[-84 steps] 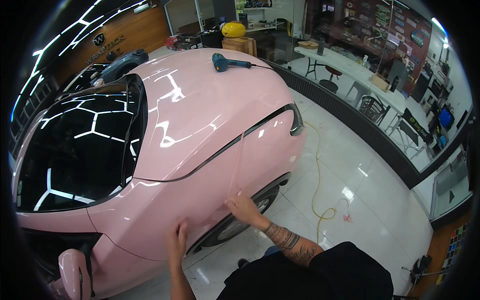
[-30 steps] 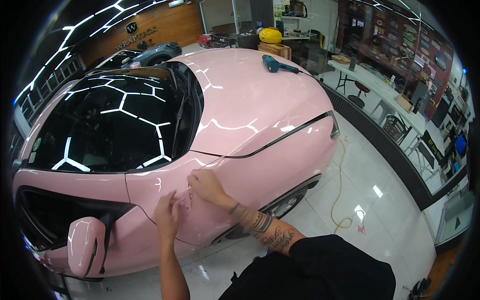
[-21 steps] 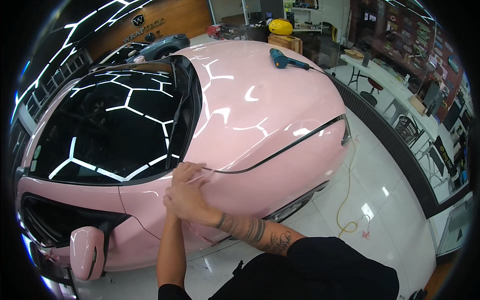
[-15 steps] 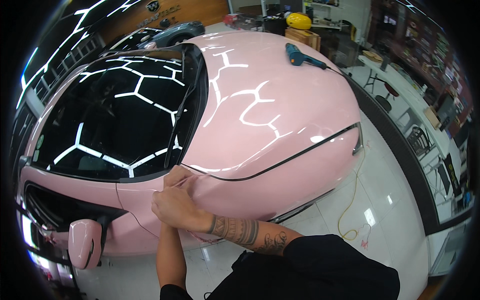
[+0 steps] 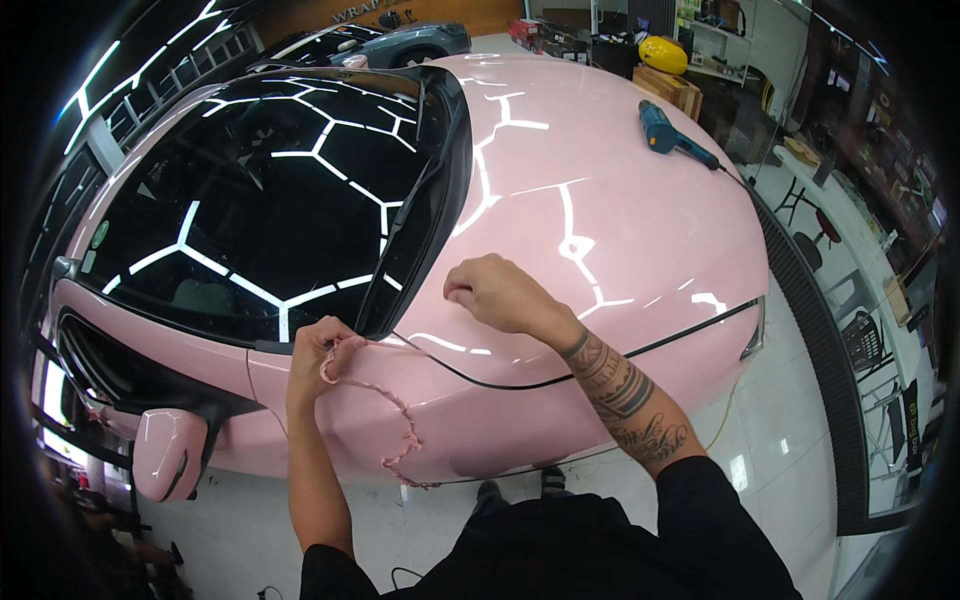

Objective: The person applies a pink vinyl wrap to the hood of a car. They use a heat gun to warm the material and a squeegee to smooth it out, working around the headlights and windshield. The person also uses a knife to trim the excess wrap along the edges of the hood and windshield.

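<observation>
Pinching a twisted pink film strip in the left hand; curling the right hand over the car hood, cannot tell whether empty.

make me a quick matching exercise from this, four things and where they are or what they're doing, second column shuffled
1. left hand
2. right hand
3. teal power tool
4. yellow rounded object

A. lying on the pink hood
B. atop a brown box
C. holding a twisted pink strip
D. fingers curled, strip not visible in it

Pairs: 1-C, 2-D, 3-A, 4-B
</observation>
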Tool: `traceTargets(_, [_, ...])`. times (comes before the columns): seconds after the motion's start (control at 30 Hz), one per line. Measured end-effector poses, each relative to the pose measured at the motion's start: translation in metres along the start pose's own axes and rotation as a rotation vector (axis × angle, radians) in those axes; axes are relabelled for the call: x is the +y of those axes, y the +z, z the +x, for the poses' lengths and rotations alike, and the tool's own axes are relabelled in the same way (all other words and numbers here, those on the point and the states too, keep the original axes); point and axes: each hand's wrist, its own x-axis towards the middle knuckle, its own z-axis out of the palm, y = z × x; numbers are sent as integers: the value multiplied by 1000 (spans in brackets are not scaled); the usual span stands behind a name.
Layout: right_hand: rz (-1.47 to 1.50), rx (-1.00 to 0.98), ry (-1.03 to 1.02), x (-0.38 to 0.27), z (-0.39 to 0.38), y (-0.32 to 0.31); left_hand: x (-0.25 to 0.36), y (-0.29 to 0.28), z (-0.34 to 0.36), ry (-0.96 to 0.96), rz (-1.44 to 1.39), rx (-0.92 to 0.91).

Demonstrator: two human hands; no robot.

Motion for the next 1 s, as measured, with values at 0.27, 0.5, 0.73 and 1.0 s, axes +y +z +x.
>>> traceTargets(0.27, [-195, -268, -192, -23, 25, 46, -26, -34, 8, -192, -115, 51])
traceTargets(0.5, [-200, -320, -134, -32, 74, 70, -32, -63, 14, -257, -167, 159])
traceTargets(0.73, [34, -277, 39, -43, 120, 83, -46, -77, 26, -360, -271, 301])
traceTargets(1.0, [311, 166, 112, -40, 202, 41, -37, -26, 62, -350, -210, -371])
